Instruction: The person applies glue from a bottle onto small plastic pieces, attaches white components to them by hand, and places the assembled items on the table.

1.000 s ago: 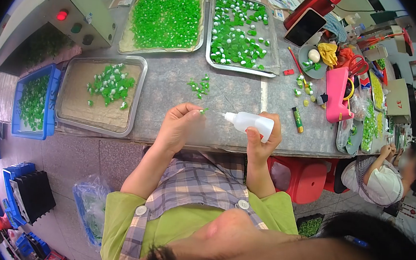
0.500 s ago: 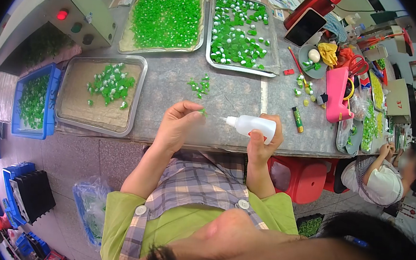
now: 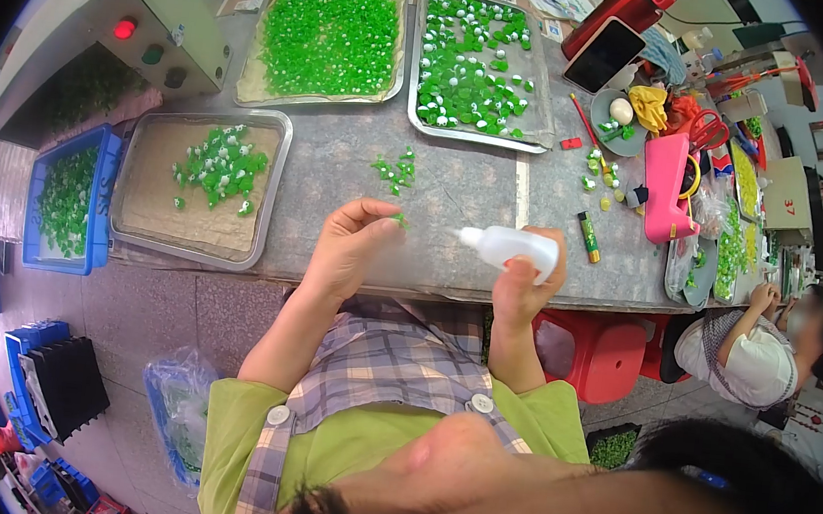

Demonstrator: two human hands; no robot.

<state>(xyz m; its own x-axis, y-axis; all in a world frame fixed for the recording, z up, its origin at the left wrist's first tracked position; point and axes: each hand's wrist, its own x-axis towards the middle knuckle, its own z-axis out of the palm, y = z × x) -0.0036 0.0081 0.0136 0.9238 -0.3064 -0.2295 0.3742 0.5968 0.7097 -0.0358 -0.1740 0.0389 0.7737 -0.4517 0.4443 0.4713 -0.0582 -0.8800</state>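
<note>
Pinching sprig — left grip; bottle — right grip.

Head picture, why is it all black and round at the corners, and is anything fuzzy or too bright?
Head view: dark, curved corners, probably from a very wide lens; head view: a hazy smudge beside the left hand, cause unclear; head view: the white bottle has a soft, faint tip; head view: glare washes out a patch near the left edge.
</note>
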